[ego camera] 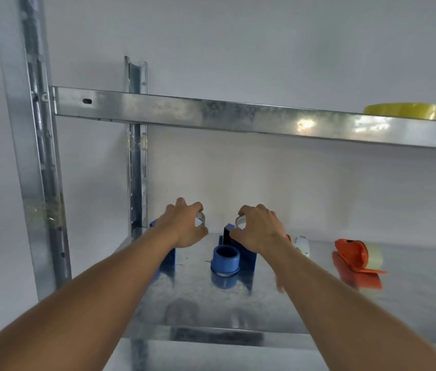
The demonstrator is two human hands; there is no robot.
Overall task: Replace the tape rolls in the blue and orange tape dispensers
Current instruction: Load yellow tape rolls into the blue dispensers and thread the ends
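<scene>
Both hands reached over the lower metal shelf [305, 311], each with fingers closed around a small tape roll: the left hand [184, 226] gripped one roll [200, 219], the right hand [259, 228] another [241, 223]. Beneath them stood two blue dispensers, one [167, 259] under the left wrist, one [243, 253] under the right hand, with a blue spool [225, 259] between them. The orange dispenser [356, 257] sat well apart to the right, and a yellow roll [401, 111] lay on the upper shelf [238, 113]

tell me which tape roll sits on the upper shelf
The yellow roll, far right on the upper shelf; the other rolls sit on the lower shelf.
</scene>
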